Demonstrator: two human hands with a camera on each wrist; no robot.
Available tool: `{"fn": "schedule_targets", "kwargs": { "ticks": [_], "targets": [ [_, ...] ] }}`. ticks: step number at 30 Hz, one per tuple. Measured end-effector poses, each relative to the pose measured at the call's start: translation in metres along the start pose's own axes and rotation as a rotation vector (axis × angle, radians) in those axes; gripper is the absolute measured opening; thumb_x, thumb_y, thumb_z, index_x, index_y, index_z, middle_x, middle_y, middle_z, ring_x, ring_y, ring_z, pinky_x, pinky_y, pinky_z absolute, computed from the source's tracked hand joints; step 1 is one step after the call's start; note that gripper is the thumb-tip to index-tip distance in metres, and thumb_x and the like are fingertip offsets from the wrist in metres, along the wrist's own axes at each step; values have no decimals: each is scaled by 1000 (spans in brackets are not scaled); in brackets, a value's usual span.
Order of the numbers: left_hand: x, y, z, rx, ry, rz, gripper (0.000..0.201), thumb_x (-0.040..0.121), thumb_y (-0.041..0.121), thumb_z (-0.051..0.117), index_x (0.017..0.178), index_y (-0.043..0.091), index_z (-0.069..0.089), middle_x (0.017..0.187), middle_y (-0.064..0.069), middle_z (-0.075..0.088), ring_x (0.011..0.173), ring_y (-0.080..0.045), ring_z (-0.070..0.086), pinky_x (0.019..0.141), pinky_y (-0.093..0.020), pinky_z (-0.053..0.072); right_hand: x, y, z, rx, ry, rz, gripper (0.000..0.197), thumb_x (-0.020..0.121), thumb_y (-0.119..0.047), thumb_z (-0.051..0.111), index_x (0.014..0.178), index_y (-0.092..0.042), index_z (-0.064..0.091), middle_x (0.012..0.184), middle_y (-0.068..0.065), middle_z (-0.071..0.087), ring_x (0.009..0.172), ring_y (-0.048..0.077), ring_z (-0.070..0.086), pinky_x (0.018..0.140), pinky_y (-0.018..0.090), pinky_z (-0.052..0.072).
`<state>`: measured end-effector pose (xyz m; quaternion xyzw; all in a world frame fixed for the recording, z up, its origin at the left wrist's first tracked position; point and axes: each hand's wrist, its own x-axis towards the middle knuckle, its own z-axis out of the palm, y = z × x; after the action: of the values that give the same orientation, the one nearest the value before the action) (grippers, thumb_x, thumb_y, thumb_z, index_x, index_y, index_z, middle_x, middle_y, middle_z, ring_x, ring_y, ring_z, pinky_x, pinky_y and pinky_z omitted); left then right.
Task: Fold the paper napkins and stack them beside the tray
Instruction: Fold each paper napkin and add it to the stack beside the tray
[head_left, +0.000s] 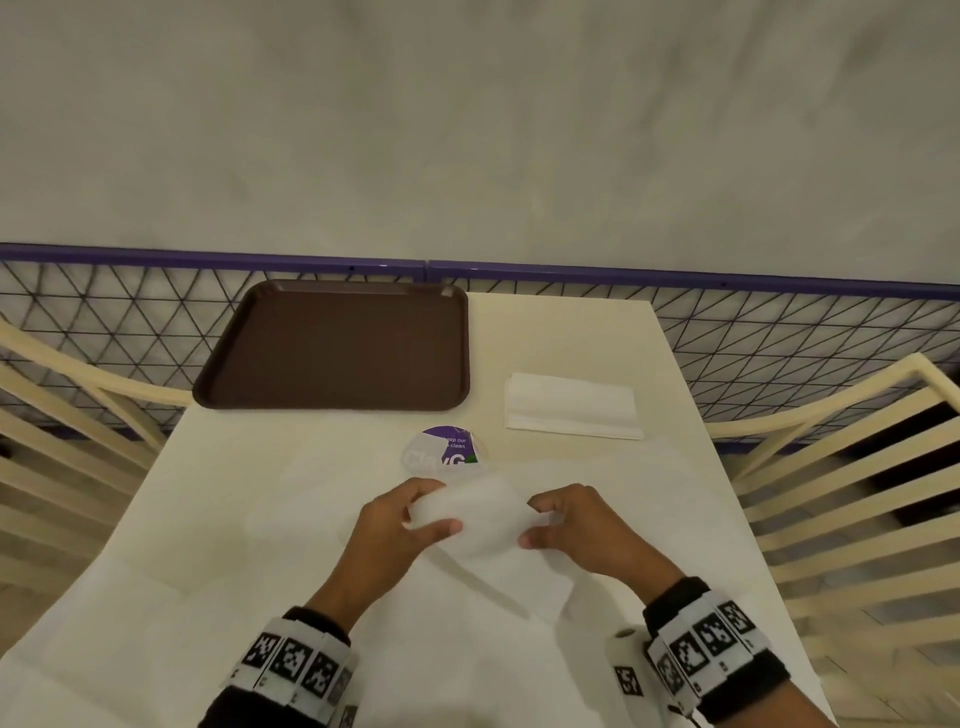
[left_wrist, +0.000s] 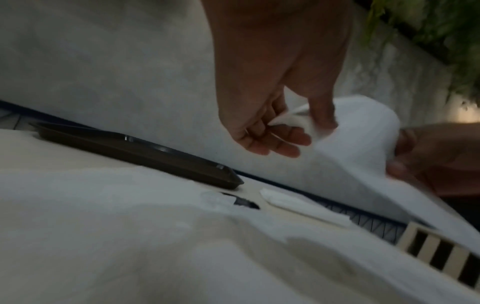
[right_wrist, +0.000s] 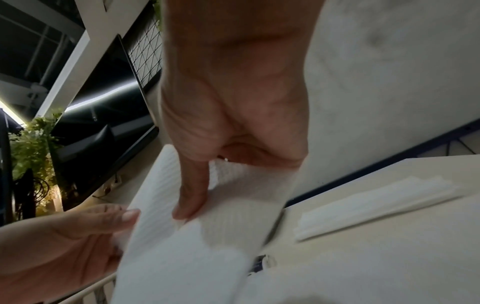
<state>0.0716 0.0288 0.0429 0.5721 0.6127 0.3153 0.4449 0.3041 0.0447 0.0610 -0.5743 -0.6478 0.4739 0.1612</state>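
Observation:
A white paper napkin (head_left: 478, 519) is held up between both hands over the near middle of the table. My left hand (head_left: 434, 506) pinches its left edge between thumb and fingers; the left wrist view shows that left hand (left_wrist: 303, 127) on the curled napkin (left_wrist: 358, 148). My right hand (head_left: 535, 522) pinches the right edge, and in the right wrist view the right hand (right_wrist: 197, 195) has its thumb on the ribbed napkin (right_wrist: 194, 257). The napkin's near end trails down toward the table. A brown tray (head_left: 332, 343) lies at the far left, with a folded napkin stack (head_left: 571, 405) to its right.
Loose unfolded napkins (head_left: 260, 519) cover the near table (head_left: 561, 332). A round purple sticker (head_left: 447, 452) sits just beyond my hands. A wire-mesh fence with a purple rail (head_left: 675, 275) borders the far edge. Cream slatted chairs (head_left: 857, 493) flank both sides.

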Motion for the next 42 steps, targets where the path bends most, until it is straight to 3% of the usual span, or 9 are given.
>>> {"fn": "schedule_targets", "kwargs": {
  "ticks": [6,11,13,15,20,24,28,36,42],
  "targets": [
    [38,43,11,-238,63,29,33,80,11,71,101,30,54,74,-1,69,71,-12,63,69,-20,46,7,12,-49,18,-92,78,25,70,-8,78,75,-29,66,75,-16,68,68,-6,64,64,9,46],
    [91,53,30,-174,120,40,23,84,5,65,85,22,50,72,-15,66,65,-15,57,59,-23,43,33,40,-110,-1,-83,206,18,72,-8,77,60,-17,67,59,-7,63,55,8,56,52,19,44],
    [117,54,42,-112,108,58,25,84,-2,61,71,19,57,72,-8,65,69,-18,58,56,-17,45,51,52,-138,66,31,257,9,73,-8,77,75,-3,69,70,6,66,58,14,58,55,23,49],
    [143,56,55,-35,109,65,34,84,-6,58,63,20,64,74,1,66,70,-13,60,61,-4,43,72,64,-161,166,160,310,13,74,-5,75,68,-2,64,69,12,64,56,18,58,55,25,51],
    [197,54,88,67,91,-56,17,83,-1,64,93,10,73,90,2,64,81,-11,58,76,-17,42,129,92,-184,226,395,357,36,77,-1,71,54,-9,45,62,11,52,52,21,50,52,27,51],
    [220,35,108,174,56,-126,21,78,-1,69,97,8,71,94,-3,62,84,-15,56,76,-17,39,158,117,-172,30,487,379,38,75,-9,75,50,-10,46,55,11,55,52,23,54,67,36,52],
    [226,20,120,322,42,-130,23,78,-2,68,98,7,70,95,-6,59,83,-17,55,77,-20,45,167,129,-156,-209,504,388,44,77,-15,73,47,-15,41,53,0,48,61,21,51,49,23,36],
    [197,30,108,747,-32,-62,36,91,8,48,124,19,55,128,-11,39,118,-30,42,98,-35,43,150,123,-154,-398,440,396,23,87,-13,55,108,-4,58,117,18,59,110,36,52,88,37,43],
    [124,11,12,608,28,-67,28,86,18,61,114,18,64,115,-11,57,105,-28,57,95,-38,45,85,108,-147,-315,537,263,28,85,-6,60,112,-2,58,119,18,60,111,33,54,92,34,38]
  ]
}}
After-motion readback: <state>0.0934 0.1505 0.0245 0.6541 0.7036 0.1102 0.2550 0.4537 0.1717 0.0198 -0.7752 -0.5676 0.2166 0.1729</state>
